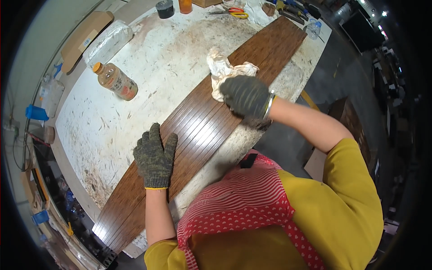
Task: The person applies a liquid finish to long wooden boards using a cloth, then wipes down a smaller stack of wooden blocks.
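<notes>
A long, glossy brown wooden plank lies slantwise across the worktable, from the lower left to the upper right. My right hand, in a dark knitted glove, is closed on a crumpled white rag and presses it against the plank's upper half. My left hand, gloved the same way, rests flat at the plank's far edge with its fingers spread. It holds nothing. Light shines off the plank between my two hands.
The stained white worktable carries a bottle with an orange cap, a plastic-wrapped bundle and a dark cup. Orange-handled scissors lie at the back, with several hand tools and a clear bottle farther right.
</notes>
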`<action>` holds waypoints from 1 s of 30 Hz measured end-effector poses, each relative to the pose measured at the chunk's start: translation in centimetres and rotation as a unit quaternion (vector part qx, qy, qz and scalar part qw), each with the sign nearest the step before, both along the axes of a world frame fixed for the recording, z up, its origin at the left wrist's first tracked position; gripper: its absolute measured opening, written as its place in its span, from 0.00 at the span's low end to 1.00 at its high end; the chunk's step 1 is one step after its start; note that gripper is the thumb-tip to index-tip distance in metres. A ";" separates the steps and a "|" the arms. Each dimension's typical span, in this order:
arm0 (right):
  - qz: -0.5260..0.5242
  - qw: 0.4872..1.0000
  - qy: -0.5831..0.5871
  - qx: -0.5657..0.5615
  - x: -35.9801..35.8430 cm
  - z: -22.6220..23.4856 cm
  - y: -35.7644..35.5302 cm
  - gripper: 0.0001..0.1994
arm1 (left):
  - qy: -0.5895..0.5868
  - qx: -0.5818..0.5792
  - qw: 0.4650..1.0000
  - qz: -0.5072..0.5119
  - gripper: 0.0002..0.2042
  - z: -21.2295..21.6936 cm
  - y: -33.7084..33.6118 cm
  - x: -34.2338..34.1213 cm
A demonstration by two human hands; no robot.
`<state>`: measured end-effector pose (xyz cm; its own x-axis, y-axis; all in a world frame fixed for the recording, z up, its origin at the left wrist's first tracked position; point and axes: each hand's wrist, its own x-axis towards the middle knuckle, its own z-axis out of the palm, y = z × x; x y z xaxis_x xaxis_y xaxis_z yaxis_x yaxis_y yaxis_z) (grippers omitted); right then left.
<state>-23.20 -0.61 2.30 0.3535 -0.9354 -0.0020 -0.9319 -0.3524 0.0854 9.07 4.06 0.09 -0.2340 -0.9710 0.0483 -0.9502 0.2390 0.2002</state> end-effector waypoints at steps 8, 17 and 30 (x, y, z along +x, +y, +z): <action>-0.004 1.000 0.010 0.010 -2.1 -0.6 -0.6 0.10 | 0.010 0.003 1.000 -0.008 0.28 -0.1 -0.2 0.2; -0.056 0.992 0.076 -0.083 -8.5 -1.5 -2.1 0.11 | -0.002 0.009 1.000 0.003 0.28 0.1 -0.2 0.0; -0.034 0.998 0.032 -0.052 -10.8 -3.1 1.5 0.14 | 0.032 0.030 0.999 0.008 0.28 -0.5 -0.2 0.2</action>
<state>-34.03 0.90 -0.80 0.2917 -0.9535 0.0751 -0.9448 -0.2750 0.1780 9.26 3.86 -0.38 -0.2164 -0.9763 0.0049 -0.9386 0.2094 0.2743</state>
